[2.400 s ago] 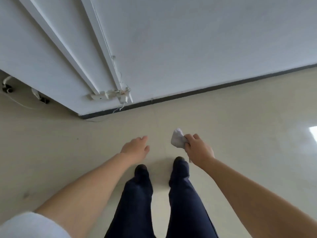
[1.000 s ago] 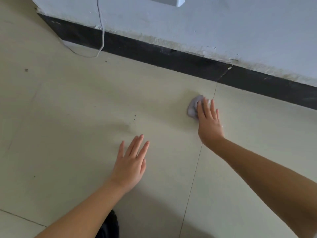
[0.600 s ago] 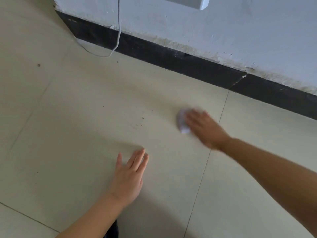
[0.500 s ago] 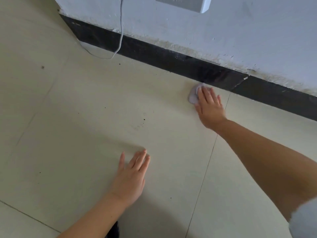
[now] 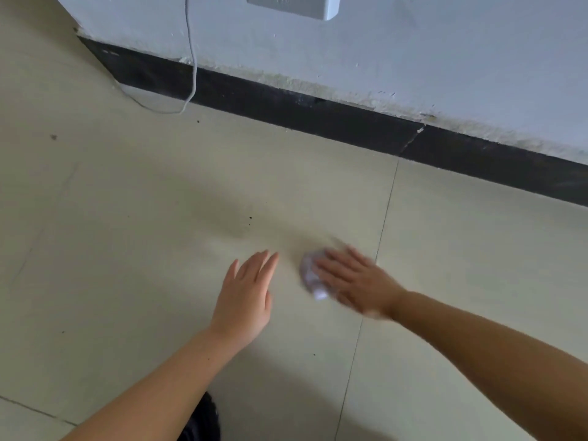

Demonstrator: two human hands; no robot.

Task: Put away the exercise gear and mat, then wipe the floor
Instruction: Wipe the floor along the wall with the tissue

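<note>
Right hand (image 5: 356, 281) atop cloth (image 5: 310, 276) (blurred)

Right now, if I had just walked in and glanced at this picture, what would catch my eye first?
Two bare hands on a pale tiled floor: the right hand, blurred, presses a small crumpled white cloth flat against the tile, while the left hand lies spread beside it. Behind them a black skirting runs along a scuffed white wall, with a thin white cable hanging down to the floor at the upper left.
</note>
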